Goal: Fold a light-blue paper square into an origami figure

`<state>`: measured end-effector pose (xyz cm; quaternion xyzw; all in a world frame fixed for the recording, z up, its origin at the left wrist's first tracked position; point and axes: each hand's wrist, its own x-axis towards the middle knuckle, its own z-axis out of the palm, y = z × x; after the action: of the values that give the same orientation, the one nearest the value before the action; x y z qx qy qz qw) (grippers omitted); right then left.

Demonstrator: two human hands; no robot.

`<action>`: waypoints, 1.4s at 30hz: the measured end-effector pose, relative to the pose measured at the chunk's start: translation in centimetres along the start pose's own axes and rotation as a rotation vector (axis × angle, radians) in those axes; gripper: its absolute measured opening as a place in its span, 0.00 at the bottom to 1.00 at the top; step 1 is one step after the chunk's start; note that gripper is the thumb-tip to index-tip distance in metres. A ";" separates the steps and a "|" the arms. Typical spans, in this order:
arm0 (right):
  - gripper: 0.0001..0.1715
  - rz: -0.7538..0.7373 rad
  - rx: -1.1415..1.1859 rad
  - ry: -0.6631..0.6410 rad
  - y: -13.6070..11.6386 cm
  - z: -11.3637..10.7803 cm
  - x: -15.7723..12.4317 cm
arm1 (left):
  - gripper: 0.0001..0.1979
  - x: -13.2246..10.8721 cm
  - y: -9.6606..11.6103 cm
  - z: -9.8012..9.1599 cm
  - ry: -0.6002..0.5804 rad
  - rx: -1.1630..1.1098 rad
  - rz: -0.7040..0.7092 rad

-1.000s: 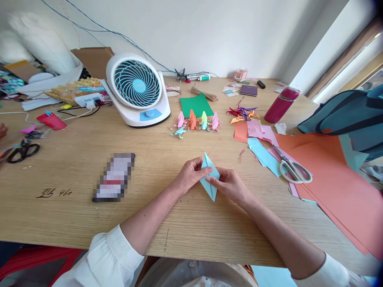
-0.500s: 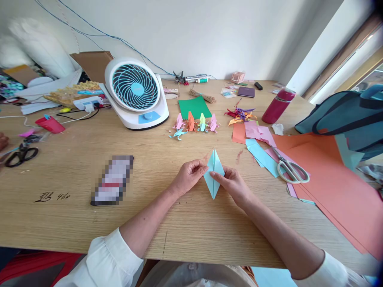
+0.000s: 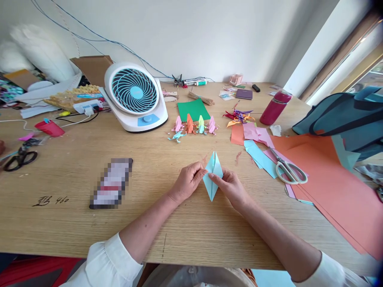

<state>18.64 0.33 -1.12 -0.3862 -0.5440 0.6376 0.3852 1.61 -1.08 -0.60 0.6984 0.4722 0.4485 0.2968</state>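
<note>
A light blue folded paper (image 3: 213,173), shaped like a long diamond, lies on the wooden table (image 3: 74,179) in front of me. My left hand (image 3: 188,182) pinches its left edge with fingers closed. From the right, my right hand (image 3: 230,186) presses and pinches the paper's middle fold. Both hands rest on the table on either side of the paper.
Small folded paper animals (image 3: 194,125) stand in a row behind the paper, near a white-and-blue fan (image 3: 134,95). Scissors (image 3: 287,169) lie on coloured sheets and orange paper (image 3: 332,183) at right. A phone (image 3: 111,183) lies at left, a red bottle (image 3: 272,108) and a teal bag (image 3: 344,115) at right.
The blue paper has turned from tilted to nearly upright between my hands, and my fingers have shifted along its middle fold. The view moved slightly.
</note>
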 end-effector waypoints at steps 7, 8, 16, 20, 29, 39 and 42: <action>0.26 -0.010 -0.012 -0.054 0.0 0.1 -0.2 | 0.22 0.0 0.3 -0.2 -0.092 -0.119 -0.072; 0.26 -0.022 -0.028 -0.064 0.0 0.2 -0.2 | 0.21 0.0 0.3 -0.2 -0.091 -0.136 -0.088; 0.21 -0.099 -0.267 -0.080 0.8 0.8 -0.8 | 0.19 -0.1 0.6 0.4 -0.025 -0.256 -0.148; 0.21 -0.109 -0.267 -0.102 0.8 0.8 -0.8 | 0.18 -0.1 0.4 0.3 -0.044 -0.321 -0.153; 0.22 -0.124 -0.280 -0.168 0.8 0.4 -0.7 | 0.18 -0.1 0.5 0.1 -0.008 -0.342 -0.226; 0.22 -0.108 -0.333 -0.199 0.2 0.6 -0.9 | 0.18 0.0 0.8 0.0 0.070 -0.340 -0.248; 0.22 -0.106 -0.372 -0.199 0.1 0.7 -0.9 | 0.16 0.0 0.8 0.1 0.091 -0.348 -0.242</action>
<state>18.40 -0.77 -1.04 -0.3567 -0.7070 0.5402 0.2848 2.01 -1.35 0.09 0.5540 0.4808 0.5154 0.4431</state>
